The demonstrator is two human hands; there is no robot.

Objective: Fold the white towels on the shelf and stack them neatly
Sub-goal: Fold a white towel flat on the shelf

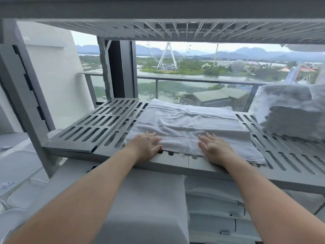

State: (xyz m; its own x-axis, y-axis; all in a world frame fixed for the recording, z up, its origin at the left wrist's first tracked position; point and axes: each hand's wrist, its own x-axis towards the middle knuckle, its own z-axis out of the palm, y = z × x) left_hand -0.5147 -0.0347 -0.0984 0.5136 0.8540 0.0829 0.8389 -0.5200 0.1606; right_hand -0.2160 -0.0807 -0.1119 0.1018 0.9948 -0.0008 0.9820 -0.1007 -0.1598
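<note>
Both the left hand and right hand lie flat, fingers straight, on the towel; the stack beside it is cropped.

Towel: white terry cloth, soft, matt, a little wrinkled.
Stack of towels: the same fluffy white cloth, rough pile.
Shelf: grey plastic with slots, smooth, matt.
Balcony railing: dark metal with clear, glossy glass.

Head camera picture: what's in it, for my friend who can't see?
The left hand and right hand rest flat on a white towel spread on a grey slatted shelf. A stack of folded towels sits to the right, and a Ferris wheel shows outside.
</note>
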